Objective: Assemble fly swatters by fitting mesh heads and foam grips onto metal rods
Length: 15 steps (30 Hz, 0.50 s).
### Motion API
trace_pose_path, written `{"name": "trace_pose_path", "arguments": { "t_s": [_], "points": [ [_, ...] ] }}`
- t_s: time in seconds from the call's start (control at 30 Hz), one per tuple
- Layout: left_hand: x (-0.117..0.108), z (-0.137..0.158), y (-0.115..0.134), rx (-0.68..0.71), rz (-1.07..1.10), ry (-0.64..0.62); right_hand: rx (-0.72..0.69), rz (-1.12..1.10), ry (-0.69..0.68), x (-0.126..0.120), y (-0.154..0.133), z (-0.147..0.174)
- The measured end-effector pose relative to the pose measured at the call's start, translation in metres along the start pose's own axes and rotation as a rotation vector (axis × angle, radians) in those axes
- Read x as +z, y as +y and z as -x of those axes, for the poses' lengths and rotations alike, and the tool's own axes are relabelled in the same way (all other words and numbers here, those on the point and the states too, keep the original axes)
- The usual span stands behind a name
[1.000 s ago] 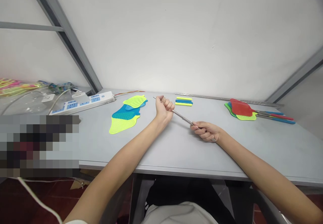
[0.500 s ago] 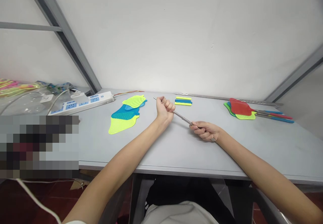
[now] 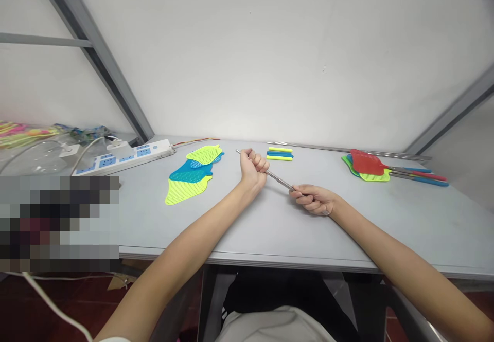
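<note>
A thin metal telescopic rod (image 3: 280, 180) slants across the middle of the table, held in both hands. My left hand (image 3: 253, 167) is closed in a fist around its upper part, and the narrow tip sticks out past the thumb. Lower down and to the right, my right hand (image 3: 312, 199) is wrapped round the other end, hiding it. Left of my hands lie overlapping perforated fly swatter heads (image 3: 190, 171), yellow and blue. Behind the rod is a short row of yellow and blue handle tubes (image 3: 280, 154).
Fly swatters with red, green and yellow heads (image 3: 368, 163) lie stacked at the right. More metal rods (image 3: 347, 150) lie along the wall. A white power strip (image 3: 127, 158) with plugged-in cables is at the left, beside bagged colourful items (image 3: 31, 133).
Almost nothing has moved. Both hands keep their grip on the rod, and the view has shifted very slightly.
</note>
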<state>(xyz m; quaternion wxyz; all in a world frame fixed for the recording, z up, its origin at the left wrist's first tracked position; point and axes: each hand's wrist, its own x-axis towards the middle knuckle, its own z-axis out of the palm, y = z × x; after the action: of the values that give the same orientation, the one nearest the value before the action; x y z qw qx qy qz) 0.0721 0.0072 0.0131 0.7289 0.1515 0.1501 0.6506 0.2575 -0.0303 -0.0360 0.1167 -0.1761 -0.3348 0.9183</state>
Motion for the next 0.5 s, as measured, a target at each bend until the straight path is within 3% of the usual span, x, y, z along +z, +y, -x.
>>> {"name": "trace_pose_path", "arguments": {
  "t_s": [0.5],
  "points": [
    [0.0002, 0.0031, -0.0044, -0.009, 0.000, 0.020, 0.009, 0.003, 0.007, 0.0011, 0.0001, 0.0003]
  ]
}}
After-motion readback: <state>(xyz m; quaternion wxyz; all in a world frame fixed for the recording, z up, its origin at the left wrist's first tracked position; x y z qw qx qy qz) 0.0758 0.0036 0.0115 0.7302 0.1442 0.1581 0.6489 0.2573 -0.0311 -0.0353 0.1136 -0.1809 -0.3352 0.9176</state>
